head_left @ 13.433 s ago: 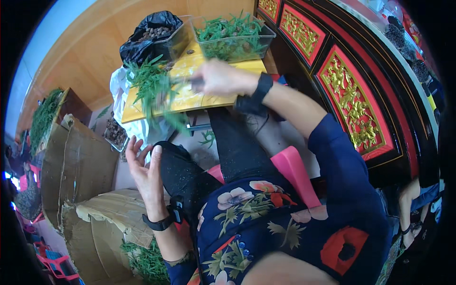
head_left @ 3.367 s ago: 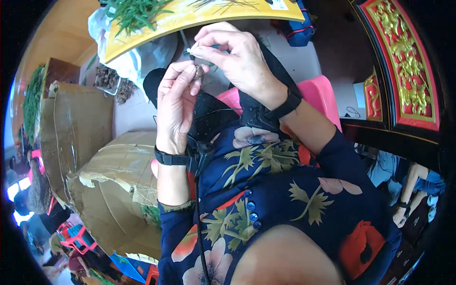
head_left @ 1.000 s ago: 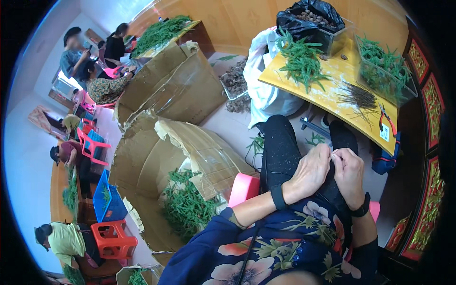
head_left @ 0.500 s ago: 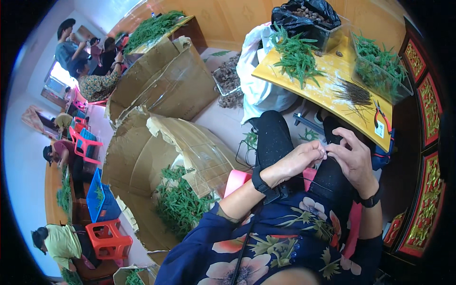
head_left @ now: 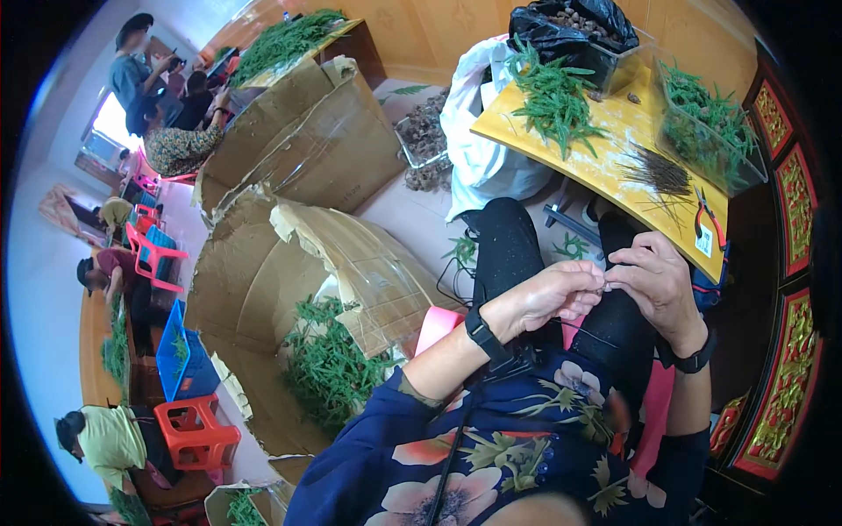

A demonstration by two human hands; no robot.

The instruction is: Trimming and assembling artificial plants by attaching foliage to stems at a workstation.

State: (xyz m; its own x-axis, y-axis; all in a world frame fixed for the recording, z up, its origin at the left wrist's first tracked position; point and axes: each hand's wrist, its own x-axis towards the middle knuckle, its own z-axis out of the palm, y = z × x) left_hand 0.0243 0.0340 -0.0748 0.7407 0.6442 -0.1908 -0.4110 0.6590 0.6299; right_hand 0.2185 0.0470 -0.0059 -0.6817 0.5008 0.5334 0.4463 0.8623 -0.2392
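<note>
Above my lap both hands meet, fingertips pinched together. My left hand [head_left: 554, 300] is closed, thumb against forefinger, on something too small to make out. My right hand [head_left: 656, 282] comes to the same spot with its thumb and fingers pinched on it too. Beyond them stands a yellow table [head_left: 605, 180]. It bears a pile of green artificial fern sprigs [head_left: 558, 101], a bundle of thin brown wire-like stems [head_left: 660, 171] and red-and-black pliers [head_left: 709, 217]. A clear bin [head_left: 719, 145] at its right end holds more greenery.
At my left, an open cardboard box [head_left: 254, 351] holds green sprigs [head_left: 329, 364]; another carton [head_left: 307, 140] stands behind it. A black bag [head_left: 574, 35] of brown cones tops the table's far end. A white sack [head_left: 478, 131] leans beside it. Other people work at far left near red stools [head_left: 197, 434].
My hands stay together at nearly the same place. The right fingers have curled in closer, and the left fingers have shifted slightly. The view has tilted a little.
</note>
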